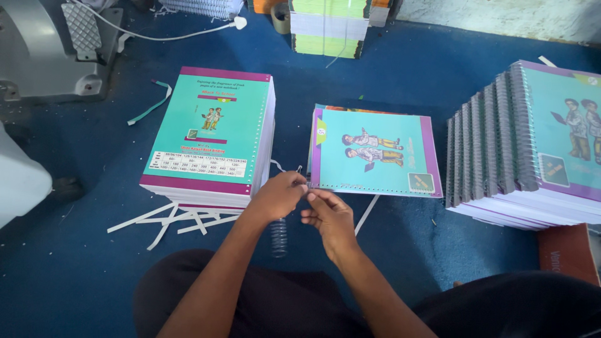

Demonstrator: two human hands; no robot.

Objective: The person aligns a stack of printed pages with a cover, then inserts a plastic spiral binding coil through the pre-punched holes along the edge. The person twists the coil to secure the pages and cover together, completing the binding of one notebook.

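A teal and purple notebook (375, 153) lies on the blue floor in front of me, punched edge toward me. My left hand (280, 194) pinches a thin wire spiral (279, 236) at the notebook's near left corner; the coil hangs down beneath my hands. My right hand (330, 216) sits just right of it, fingertips closed on the same spiral end at the corner. Both forearms reach out from my lap.
A tall stack of unbound notebooks (210, 134) stands at the left, with white paper strips (166, 222) under it. A fanned pile of spiral-bound notebooks (519, 150) lies at the right. A grey machine (50, 50) and cable sit at top left; paper stacks (328, 25) at the back.
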